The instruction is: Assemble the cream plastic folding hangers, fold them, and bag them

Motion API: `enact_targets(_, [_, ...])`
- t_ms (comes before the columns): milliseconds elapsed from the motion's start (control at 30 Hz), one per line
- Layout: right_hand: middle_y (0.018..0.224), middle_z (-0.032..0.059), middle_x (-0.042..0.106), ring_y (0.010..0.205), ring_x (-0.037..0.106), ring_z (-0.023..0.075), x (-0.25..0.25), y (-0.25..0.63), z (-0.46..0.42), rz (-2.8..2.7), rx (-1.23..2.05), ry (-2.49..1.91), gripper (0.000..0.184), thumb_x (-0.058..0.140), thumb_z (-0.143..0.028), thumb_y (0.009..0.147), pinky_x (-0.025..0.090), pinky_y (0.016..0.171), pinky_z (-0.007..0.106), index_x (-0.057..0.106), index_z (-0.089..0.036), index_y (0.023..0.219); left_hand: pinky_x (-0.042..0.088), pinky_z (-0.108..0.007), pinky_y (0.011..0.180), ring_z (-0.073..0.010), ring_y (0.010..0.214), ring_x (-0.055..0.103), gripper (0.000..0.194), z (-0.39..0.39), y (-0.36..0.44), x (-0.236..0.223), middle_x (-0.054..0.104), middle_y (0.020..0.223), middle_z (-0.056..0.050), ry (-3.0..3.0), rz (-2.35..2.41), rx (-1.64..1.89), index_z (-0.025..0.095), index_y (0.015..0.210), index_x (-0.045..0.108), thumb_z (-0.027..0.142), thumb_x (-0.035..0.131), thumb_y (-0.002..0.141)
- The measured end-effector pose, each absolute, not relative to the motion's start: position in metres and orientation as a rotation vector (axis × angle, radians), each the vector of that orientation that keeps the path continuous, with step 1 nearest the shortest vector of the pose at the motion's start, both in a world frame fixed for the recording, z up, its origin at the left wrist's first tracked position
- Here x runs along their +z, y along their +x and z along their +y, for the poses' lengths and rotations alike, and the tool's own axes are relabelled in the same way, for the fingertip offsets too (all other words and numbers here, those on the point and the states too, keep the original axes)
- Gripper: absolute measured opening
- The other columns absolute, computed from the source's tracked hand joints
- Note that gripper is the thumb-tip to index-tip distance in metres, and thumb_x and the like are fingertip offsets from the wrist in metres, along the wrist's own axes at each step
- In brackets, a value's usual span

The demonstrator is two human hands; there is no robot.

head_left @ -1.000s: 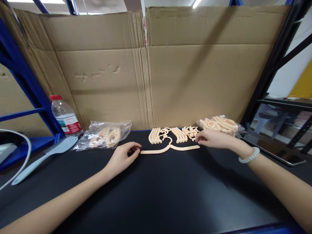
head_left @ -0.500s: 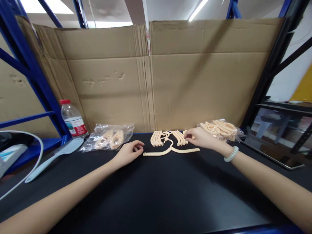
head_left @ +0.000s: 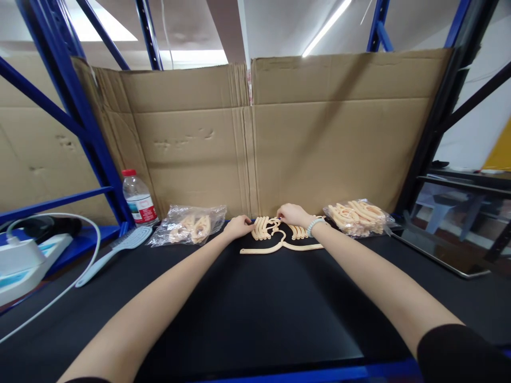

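Several small cream hangers (head_left: 262, 229) lie overlapped in a row on the black table, their hooks bunched in the middle. In front of them lies a single cream hanger (head_left: 261, 251), flat, hook pointing away from me. My left hand (head_left: 238, 227) is at the left end of the row, thumb and fingers slightly apart, touching or almost touching the arm tips. Over the hooks at the back, my right hand (head_left: 295, 214) has its fingers curled down and closed on a hanger; its fingertips are partly hidden. My right wrist covers part of the row's right side.
Bagged cream hangers (head_left: 357, 217) lie at right, and another clear bag (head_left: 191, 226) at left. A bottle (head_left: 139, 199), a pale blue hairbrush (head_left: 115, 252), a power strip (head_left: 35, 266) with a white cable and a tablet (head_left: 441, 250) stand around. Cardboard (head_left: 191, 143) walls the back.
My right hand has moved left and back, from the row's right end to the hooks. My left hand has moved right and forward to the row's left end. The view has shifted slightly.
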State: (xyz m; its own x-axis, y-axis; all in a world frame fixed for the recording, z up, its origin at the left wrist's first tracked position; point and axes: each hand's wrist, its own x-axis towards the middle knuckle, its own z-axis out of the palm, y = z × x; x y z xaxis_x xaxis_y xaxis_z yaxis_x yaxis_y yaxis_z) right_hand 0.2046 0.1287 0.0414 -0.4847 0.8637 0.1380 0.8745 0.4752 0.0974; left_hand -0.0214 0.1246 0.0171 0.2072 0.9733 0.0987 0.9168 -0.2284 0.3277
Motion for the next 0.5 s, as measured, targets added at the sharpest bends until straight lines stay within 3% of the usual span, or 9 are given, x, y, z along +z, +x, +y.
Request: enact_targets(500, [0.119,0.0088,0.058,0.100,0.060,0.0203,0.028,0.196,0.136,-2.411,-0.093,-1.572,0.028,0.055,-0.032,0.093,0.052,0.085,0.041,0.057,-0.017,0.117,0.052,-0.042,0.084,-0.0220,0.100,0.061,0.029,0.126,-0.016,0.018,0.059,0.117,-0.009,2.281,1.948,0.351,0.016,0.116,0.057,0.032,0.056,0.092])
